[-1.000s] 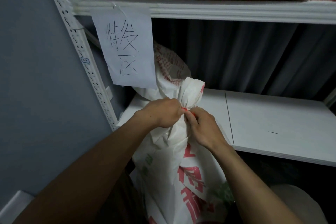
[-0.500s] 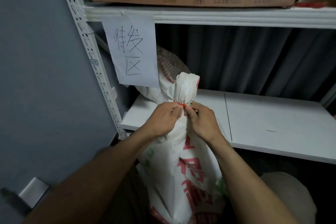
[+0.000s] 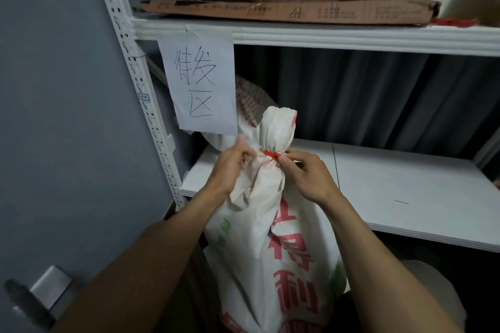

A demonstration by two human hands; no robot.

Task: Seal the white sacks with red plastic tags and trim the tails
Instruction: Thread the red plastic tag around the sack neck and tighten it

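White shelf boards [image 3: 405,192] on a slotted metal upright [image 3: 140,94], grey wall [image 3: 54,116] left, dark curtain [image 3: 365,100] far behind. Upright in the near middle, a white sack [image 3: 265,238] (red lettering), neck cinched by a red tag [image 3: 272,155]. Left hand [image 3: 232,167] closed on the gathered neck; right hand [image 3: 305,176] pinching the tag's tail. Paper sign [image 3: 201,84] hung from the upper shelf, flat cardboard box [image 3: 284,12] above.

Storeroom: slotted metal shelving [image 3: 140,105], handwritten zone sign [image 3: 201,84], sack [image 3: 270,238].
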